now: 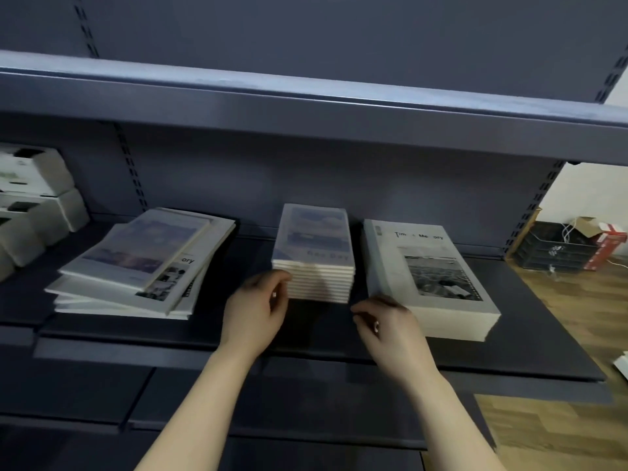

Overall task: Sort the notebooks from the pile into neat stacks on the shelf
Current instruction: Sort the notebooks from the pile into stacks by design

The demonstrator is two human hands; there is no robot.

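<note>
A loose, skewed pile of notebooks [136,266] lies at the left of the dark shelf [509,351]. In the middle stands a neat stack of small notebooks [312,239] with a bluish cover. To its right is a squared stack of larger notebooks [428,266] with a black-and-white photo on the cover. My left hand [258,307] is at the small stack's front left corner, its curved fingers touching the side. My right hand [384,321] hovers between the two neat stacks near their front, fingers loosely curled and holding nothing.
White boxes [34,198] are stacked at the shelf's far left. An upper shelf board [306,103] overhangs the notebooks. Past the shelf's right end, a black wire crate [550,246] and a carton stand on the wooden floor [577,317].
</note>
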